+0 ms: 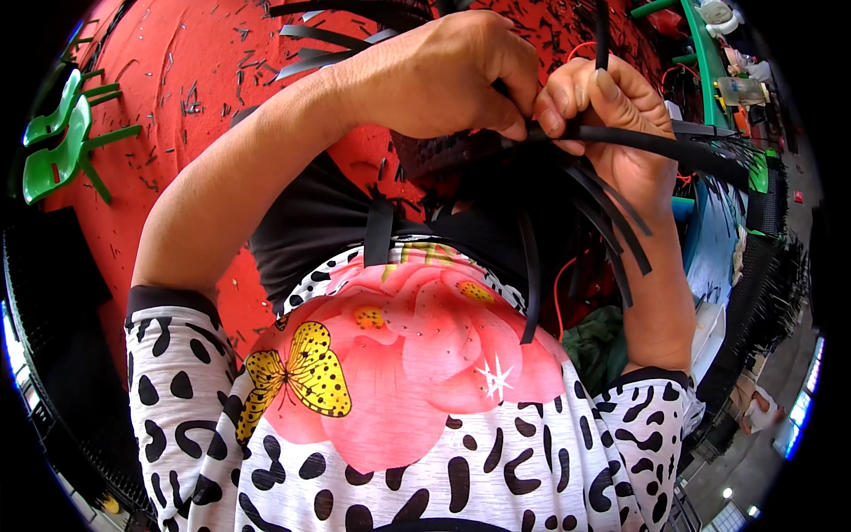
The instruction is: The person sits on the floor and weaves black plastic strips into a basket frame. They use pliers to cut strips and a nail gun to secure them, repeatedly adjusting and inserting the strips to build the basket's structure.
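Black strip in two-handed grip. The black strip (656,144) lay above the wearer's lap, well inside the edges of the red floor (341,160); it ran from between the hands across the right palm toward the wearer's right. The left hand (452,75) was pinched on it near the meeting point of the fingertips; the right hand (620,111) was closed on it just beside, thumb raised against a second, upright strip (602,35). Because the fingers covered the join, its exact form could not be told. Likely faults: the narrow pinch could have slipped or twisted the strip under uneven pull; the loose strip ends (612,217) hanging below the right hand could have tangled with it; the red cord (558,297) near the lap could have snagged a dangling end.
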### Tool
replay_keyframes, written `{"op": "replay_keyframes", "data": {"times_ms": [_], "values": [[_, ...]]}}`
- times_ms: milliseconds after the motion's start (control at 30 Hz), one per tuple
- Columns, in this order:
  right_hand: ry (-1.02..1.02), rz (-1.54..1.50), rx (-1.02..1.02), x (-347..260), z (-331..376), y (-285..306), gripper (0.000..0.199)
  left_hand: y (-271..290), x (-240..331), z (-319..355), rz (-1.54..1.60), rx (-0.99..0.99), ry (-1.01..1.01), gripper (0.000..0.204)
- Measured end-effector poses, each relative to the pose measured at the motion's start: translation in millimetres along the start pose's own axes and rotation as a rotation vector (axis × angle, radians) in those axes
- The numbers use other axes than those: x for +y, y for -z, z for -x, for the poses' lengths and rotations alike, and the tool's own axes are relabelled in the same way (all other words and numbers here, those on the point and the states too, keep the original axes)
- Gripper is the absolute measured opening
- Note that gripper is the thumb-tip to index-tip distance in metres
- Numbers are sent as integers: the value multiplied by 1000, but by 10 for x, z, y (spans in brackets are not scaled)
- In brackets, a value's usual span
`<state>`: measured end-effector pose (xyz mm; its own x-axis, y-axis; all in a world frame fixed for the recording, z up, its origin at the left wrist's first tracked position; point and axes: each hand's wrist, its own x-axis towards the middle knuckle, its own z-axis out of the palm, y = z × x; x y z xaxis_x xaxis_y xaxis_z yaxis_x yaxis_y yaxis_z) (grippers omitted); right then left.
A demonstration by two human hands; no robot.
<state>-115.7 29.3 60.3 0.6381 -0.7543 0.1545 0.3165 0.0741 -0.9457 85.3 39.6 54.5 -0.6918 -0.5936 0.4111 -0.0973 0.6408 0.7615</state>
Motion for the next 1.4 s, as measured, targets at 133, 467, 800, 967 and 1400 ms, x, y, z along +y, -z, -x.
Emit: {"op": "replay_keyframes", "data": {"times_ms": [133, 467, 800, 967, 1400], "values": [[18, -6, -26, 10, 5, 14, 23, -15, -4, 8, -70, 31, -15, 6], [79, 67, 143, 33, 63, -85, 18, -261, -200, 3, -103, 300, 15, 13], [67, 184, 196, -134, 315, -54, 41, -366, -198, -14, -252, 326, 43, 10], [-78, 600, 237, -153, 373, -163, 27, -369, -217, -9, -237, 334, 36, 9], [490, 1348, -42, -98, 426, -222, 12, -376, -351, -36, -154, 361, -24, 12]]}}
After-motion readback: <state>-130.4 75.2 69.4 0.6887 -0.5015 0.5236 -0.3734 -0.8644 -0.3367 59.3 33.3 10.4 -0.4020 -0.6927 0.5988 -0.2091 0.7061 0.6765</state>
